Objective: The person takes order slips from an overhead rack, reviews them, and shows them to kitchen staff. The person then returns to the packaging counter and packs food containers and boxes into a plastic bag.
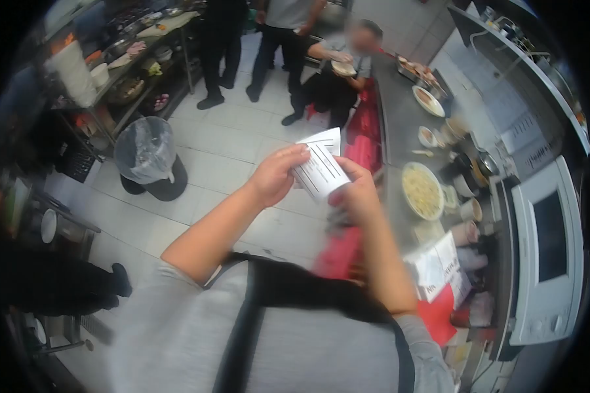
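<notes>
The long dark steel surface runs along my right side, and past its far end a person in dark clothes holds a small bowl. On the surface, about halfway along, sits a wide round white plate of pale noodles, with smaller white cups and bowls crowded toward the back edge. A white microwave oven stands at the near right end, and a white printed cardboard box sits at the near front edge.

I am holding white printed paper slips up in the air, in front of my chest, off the surface and to the left of its front edge — over the pale tiled floor. My left hand pinches the left edge of the slips between thumb and fingers; my right hand grips the lower right corner, fingers curled under.

To read these well I judge I should keep both pinches light and near the edges, so no print is covered, and hold the top slip flat and steady — the plate of noodles lies just right of my right hand.
</notes>
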